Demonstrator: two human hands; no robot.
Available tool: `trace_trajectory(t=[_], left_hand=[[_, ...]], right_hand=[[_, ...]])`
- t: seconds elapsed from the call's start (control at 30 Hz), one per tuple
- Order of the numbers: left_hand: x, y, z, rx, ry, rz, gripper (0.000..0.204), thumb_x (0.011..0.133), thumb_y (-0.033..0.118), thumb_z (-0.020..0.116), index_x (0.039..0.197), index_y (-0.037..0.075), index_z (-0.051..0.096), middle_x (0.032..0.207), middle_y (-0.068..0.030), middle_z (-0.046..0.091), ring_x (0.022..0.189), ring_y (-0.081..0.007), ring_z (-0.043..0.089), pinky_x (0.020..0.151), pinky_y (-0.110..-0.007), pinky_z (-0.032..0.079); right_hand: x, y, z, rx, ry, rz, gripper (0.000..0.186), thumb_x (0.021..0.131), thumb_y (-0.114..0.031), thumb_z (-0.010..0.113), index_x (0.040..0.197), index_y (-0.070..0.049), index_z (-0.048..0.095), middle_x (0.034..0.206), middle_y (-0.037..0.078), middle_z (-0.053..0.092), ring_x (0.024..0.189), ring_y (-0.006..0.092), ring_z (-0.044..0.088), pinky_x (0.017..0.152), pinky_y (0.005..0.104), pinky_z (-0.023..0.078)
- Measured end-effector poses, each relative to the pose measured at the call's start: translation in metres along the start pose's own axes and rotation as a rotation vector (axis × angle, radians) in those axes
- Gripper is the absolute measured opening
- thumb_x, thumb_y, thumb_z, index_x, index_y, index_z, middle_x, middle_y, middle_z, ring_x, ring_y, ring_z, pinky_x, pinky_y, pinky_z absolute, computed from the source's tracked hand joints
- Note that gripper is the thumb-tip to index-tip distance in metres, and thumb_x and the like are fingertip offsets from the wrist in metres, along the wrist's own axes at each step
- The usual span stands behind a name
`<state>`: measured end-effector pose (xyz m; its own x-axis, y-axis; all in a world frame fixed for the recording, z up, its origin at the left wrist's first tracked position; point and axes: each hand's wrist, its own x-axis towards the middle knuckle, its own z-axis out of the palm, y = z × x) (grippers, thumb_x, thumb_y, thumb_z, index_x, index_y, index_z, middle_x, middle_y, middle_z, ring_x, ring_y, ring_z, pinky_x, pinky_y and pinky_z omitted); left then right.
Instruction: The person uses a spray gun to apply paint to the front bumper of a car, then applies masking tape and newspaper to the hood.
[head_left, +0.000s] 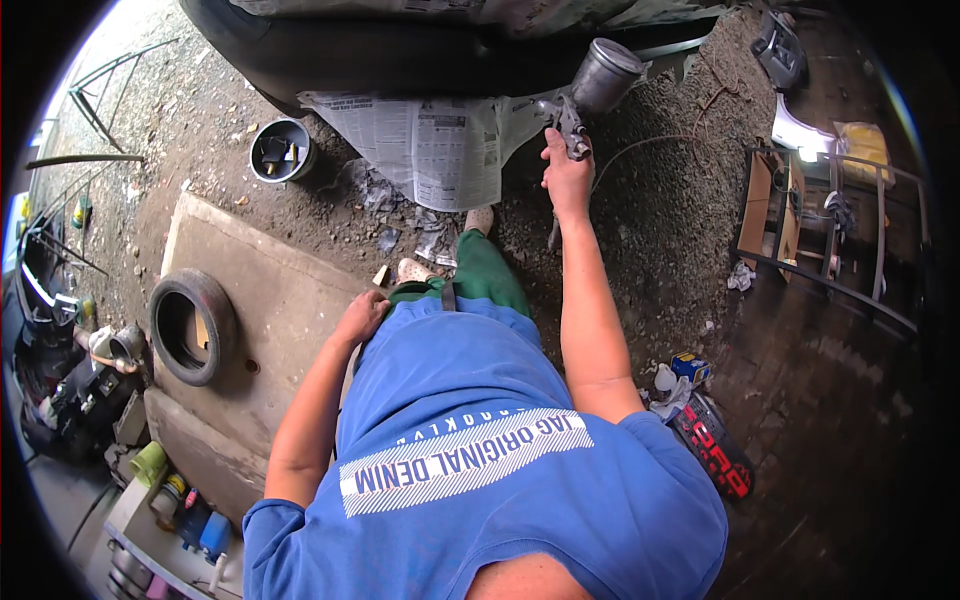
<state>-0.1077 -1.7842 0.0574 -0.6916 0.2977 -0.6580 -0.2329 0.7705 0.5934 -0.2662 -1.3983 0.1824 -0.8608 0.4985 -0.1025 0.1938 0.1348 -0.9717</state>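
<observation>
My right hand (569,180) is wrapped round the handle of a spray gun (568,125), held out ahead of me with the arm nearly straight. A metal paint cup (607,75) tilts off the gun to the right. Just beyond is a dark car body panel (400,58), with newspaper (455,150) hanging from its lower edge. The gun is close to this paper; whether it touches cannot be told. My left hand (363,315) rests on my left thigh against the green trousers (490,270), fingers laid along the cloth, holding nothing.
A bucket (281,150) with items inside stands on the gravel ahead left. Left of me, a tyre (192,326) lies on a concrete slab (270,270). A thin hose (640,143) crosses the ground at right, near a metal frame (850,285). Crumpled paper (435,240) lies by my feet.
</observation>
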Motion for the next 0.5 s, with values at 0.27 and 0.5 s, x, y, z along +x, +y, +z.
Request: trace_trajectory(t=[0.27,0.5], left_hand=[[0.004,-0.002,-0.002,0.048,-0.022,0.004,0.039,0.096,0.032,0.057,0.112,-0.002,0.067,0.115,-0.0260,0.066,0.112,-0.0402,0.062,0.097,-0.045,0.049],[0.002,0.002,-0.005,0.045,-0.030,-0.019,0.040,0.096,0.033,0.056,0.112,-0.002,0.067,0.114,-0.0263,0.067,0.112,-0.0405,0.062,0.096,-0.046,0.049]], right_hand=[[0.015,0.007,-0.026,0.001,0.093,0.046,0.031,0.097,-0.036,0.067,0.099,-0.005,0.062,0.073,0.001,0.056,0.044,0.0074,0.045,0.039,0.0242,0.039],[0.028,0.010,-0.045,-0.062,0.213,0.066,0.033,0.096,-0.035,0.068,0.101,-0.004,0.060,0.072,0.003,0.058,0.044,0.0101,0.049,0.039,0.0270,0.041]])
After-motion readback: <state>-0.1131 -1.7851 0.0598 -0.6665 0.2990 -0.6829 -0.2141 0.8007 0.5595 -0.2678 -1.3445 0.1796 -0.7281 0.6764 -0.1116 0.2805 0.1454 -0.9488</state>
